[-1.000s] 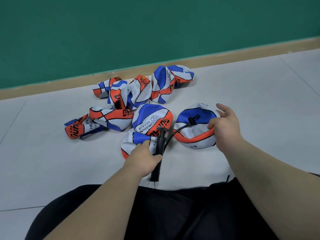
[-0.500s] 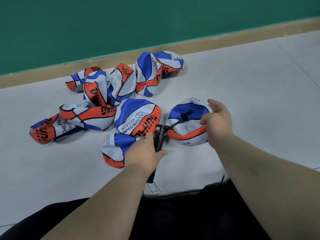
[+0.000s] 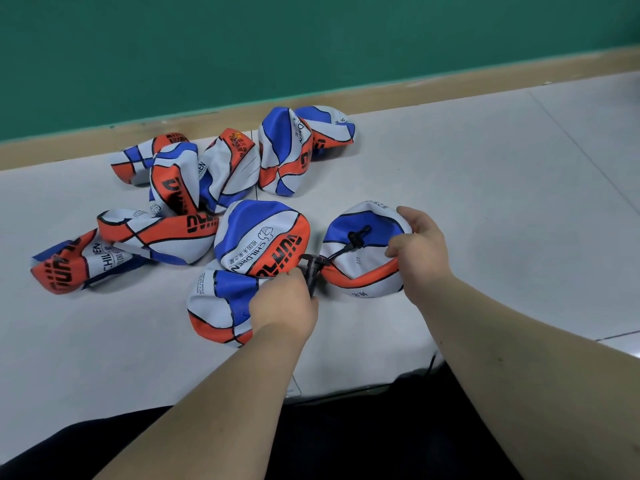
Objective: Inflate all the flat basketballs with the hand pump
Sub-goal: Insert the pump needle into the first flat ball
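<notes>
Several flat blue, white and orange basketballs lie in a heap on the grey floor. One partly folded basketball (image 3: 363,258) sits apart at the right, and my right hand (image 3: 420,252) grips its right edge. A black hose (image 3: 349,245) runs from its valve to the black hand pump (image 3: 311,271). My left hand (image 3: 285,303) is wrapped round the pump, hiding most of its body. Two more flat balls (image 3: 263,233) lie just left of the pump.
The green wall (image 3: 311,46) with a tan skirting strip (image 3: 450,88) runs along the back. More flat balls (image 3: 221,164) are piled at back left. My black-clad legs (image 3: 346,438) fill the bottom of the view. Bare floor tiles (image 3: 519,185) spread to the right.
My left hand has slid forward along the pump toward the ball, so less of the pump shows. My right hand still holds the ball's edge. The camera tilted down.
</notes>
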